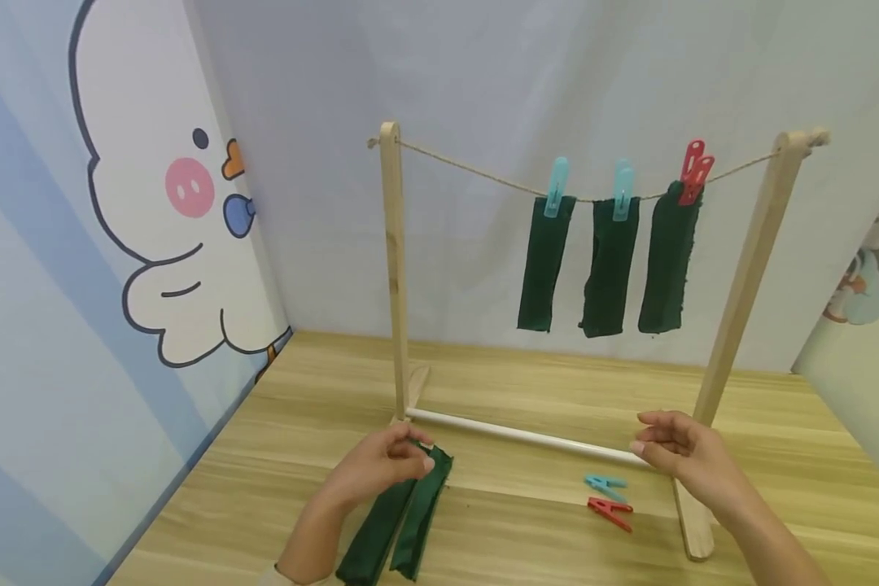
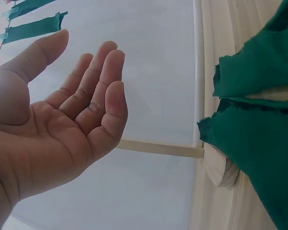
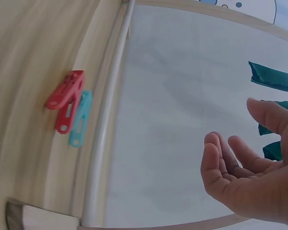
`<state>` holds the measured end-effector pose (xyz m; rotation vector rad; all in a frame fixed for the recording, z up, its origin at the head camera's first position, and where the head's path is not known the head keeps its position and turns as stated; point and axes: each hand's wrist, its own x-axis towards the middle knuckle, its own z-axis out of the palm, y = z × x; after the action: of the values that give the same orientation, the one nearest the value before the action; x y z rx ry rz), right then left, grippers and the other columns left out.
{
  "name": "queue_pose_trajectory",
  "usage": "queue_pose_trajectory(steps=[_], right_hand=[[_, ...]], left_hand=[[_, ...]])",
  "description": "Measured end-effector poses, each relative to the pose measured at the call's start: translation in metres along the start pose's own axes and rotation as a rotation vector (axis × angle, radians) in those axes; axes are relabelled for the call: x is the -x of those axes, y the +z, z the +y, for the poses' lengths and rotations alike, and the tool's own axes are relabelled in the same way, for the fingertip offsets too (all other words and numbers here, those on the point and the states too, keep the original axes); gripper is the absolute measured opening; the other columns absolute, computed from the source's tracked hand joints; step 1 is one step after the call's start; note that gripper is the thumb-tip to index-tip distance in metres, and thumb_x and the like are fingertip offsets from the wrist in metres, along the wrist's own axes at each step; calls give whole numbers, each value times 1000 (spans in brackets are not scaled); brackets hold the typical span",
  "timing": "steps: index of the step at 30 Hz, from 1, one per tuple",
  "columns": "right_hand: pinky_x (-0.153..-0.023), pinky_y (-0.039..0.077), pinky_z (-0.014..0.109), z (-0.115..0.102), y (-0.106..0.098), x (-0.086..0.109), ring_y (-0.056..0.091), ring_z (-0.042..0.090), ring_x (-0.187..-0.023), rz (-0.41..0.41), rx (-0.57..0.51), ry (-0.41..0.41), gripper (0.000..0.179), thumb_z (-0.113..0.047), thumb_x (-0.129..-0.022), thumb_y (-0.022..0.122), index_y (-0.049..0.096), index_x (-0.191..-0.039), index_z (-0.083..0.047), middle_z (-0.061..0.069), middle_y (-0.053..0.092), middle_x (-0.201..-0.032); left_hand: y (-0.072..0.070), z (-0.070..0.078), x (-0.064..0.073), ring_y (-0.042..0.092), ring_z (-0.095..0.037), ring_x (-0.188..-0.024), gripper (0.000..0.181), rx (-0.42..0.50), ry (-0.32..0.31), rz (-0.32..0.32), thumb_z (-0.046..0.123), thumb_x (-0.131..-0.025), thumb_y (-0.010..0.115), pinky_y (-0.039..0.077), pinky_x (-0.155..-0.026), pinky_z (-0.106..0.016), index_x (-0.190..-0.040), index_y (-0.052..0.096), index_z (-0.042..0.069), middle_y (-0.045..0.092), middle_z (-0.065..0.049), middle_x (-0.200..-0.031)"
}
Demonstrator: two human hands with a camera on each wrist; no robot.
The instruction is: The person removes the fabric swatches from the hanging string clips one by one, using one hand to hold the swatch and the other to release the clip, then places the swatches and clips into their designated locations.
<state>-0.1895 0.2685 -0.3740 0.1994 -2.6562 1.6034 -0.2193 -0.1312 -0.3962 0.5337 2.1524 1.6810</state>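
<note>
Two dark green cloth strips (image 1: 382,521) lie side by side on the table at the lower left. My left hand (image 1: 377,468) hovers over their upper ends, fingers loosely bent, and the left wrist view shows its palm bare. On the right, my right hand (image 1: 684,456) is held in the air beside the rack's right post, fingers relaxed and holding nothing. Below and left of it lie a blue clothespin (image 1: 605,486) and a red clothespin (image 1: 610,513). Three more green strips (image 1: 545,264) hang from the rope (image 1: 469,168), pinned by blue clips (image 1: 557,187) and red clips (image 1: 694,179).
The wooden rack has a left post (image 1: 394,268), a right post (image 1: 750,277) and a white bar (image 1: 527,437) low between them. Its right foot (image 1: 694,521) reaches toward the front. Behind stands a pale wall, with a cartoon duck (image 1: 146,163) on the left wall.
</note>
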Motion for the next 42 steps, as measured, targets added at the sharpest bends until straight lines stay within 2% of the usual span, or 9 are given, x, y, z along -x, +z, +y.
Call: queue_pose_trajectory(steps=[6, 13, 20, 28, 33, 38, 42], right_hand=[[-71, 51, 24, -11, -10, -1, 58, 8, -88, 5, 12, -63, 48, -14, -92, 60, 41, -131, 7, 20, 57, -111], [-73, 49, 21, -26, -22, -3, 60, 6, -90, -26, 83, -125, 40, -15, -93, 59, 49, -125, 6, 19, 56, -115], [-76, 48, 19, -42, -33, -6, 59, 4, -96, -71, 96, -201, 43, -11, -93, 59, 46, -130, 6, 22, 53, -122], [-75, 49, 21, -59, -43, -7, 57, 3, -99, -90, 127, -214, 45, -12, -92, 60, 45, -132, 3, -7, 54, -120], [-74, 50, 22, -69, -49, -12, 57, 1, -99, -71, 143, -236, 45, -11, -91, 62, 45, -131, 1, -8, 54, -120], [-74, 50, 22, -78, -54, -15, 58, 3, -98, -57, 148, -274, 44, -9, -90, 62, 46, -130, 1, -10, 55, -119], [-75, 50, 20, -86, -59, -20, 58, 4, -99, -46, 133, -311, 44, -5, -90, 62, 46, -130, 3, -9, 55, -120]], left_hand=[[4, 5, -11, 58, -25, -97, 35, -20, 85, 12, 19, -90, 63, 48, -81, -40, -120, 55, 3, 59, -14, -107], [10, 16, -21, 58, -26, -100, 36, 8, 135, 51, 16, -91, 61, 49, -82, -40, -123, 52, 1, 56, -12, -114], [16, 28, -29, 54, -27, -108, 40, 49, 163, 120, 16, -89, 64, 47, -85, -39, -125, 52, 6, 51, -12, -122], [21, 40, -39, 53, -28, -107, 36, 67, 220, 187, 14, -87, 67, 49, -82, -39, -121, 56, 8, 51, -11, -122], [27, 50, -47, 53, -28, -106, 36, 80, 241, 194, 9, -87, 66, 49, -82, -37, -121, 55, 5, 49, -12, -123], [33, 70, -48, 55, -33, -104, 36, 49, 269, 201, 1, -86, 64, 50, -80, -38, -121, 54, -1, 52, -16, -121], [37, 74, -59, 55, -29, -104, 36, 43, 268, 202, 5, -86, 65, 50, -80, -36, -121, 54, 3, 53, -13, -120]])
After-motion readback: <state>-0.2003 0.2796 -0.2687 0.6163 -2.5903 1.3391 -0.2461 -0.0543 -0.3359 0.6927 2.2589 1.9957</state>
